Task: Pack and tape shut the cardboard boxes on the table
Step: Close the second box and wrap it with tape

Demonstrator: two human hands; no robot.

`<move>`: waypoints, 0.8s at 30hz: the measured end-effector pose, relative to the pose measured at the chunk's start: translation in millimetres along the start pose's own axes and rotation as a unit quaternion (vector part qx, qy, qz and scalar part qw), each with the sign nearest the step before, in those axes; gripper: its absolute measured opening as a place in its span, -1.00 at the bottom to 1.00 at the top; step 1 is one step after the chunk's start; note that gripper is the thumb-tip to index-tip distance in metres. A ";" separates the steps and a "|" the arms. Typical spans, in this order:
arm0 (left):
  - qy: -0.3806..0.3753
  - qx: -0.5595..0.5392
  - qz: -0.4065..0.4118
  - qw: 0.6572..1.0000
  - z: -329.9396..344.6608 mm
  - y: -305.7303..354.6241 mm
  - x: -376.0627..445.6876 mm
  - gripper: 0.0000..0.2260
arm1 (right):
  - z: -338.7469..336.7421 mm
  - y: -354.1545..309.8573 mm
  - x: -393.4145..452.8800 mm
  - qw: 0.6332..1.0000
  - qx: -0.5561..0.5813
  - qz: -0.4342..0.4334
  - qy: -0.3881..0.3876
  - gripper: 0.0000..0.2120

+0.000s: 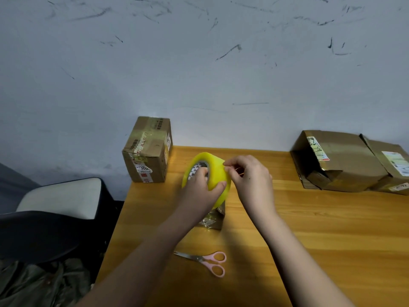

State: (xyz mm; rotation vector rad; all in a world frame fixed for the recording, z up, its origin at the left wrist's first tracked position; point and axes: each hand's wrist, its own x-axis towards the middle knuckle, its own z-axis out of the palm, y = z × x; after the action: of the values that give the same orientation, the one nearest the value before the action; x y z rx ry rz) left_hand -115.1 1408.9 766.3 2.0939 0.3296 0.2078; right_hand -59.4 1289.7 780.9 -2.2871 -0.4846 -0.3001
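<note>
Left hand [204,185] grips tape roll [209,173] through its core, above small box [213,218] mid-surface. Right hand [247,176] pinches at roll face, likely hunting the tape end: rotate slowly, nail along edge. Scissors [204,261] near. Taped box [147,149] left, open boxes [338,161] right, nothing blocking.

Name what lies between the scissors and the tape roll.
In the head view, a small box under the tape roll, then bare table before the scissors.
</note>
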 end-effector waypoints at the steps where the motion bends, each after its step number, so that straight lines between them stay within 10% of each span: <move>1: -0.001 0.002 0.002 1.000 0.0 -0.8 -0.2 -0.76 | 1.2 -0.8 -1.3 1.000 -0.021 -0.008 0.005 -0.95; 10: -0.097 -0.193 -0.029 0.976 0.0 -15.6 -3.3 -0.65 | 6.9 1.7 7.7 0.999 0.027 0.041 -0.018 -0.98; 17: -0.055 0.091 0.116 0.987 -2.9 -21.5 -6.9 -0.68 | 4.4 8.2 8.6 0.997 0.049 0.065 0.018 -0.97; 24: -0.086 -0.244 -0.090 0.962 -10.5 -10.5 16.9 -0.77 | -2.1 -6.9 9.3 0.991 0.060 -0.096 0.075 -0.97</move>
State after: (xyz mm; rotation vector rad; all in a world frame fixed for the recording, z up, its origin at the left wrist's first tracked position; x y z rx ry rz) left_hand -103.6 1427.9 763.0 1.5708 0.3240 -0.0063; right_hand -54.1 1294.8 790.1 -2.0859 -0.6290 -0.5201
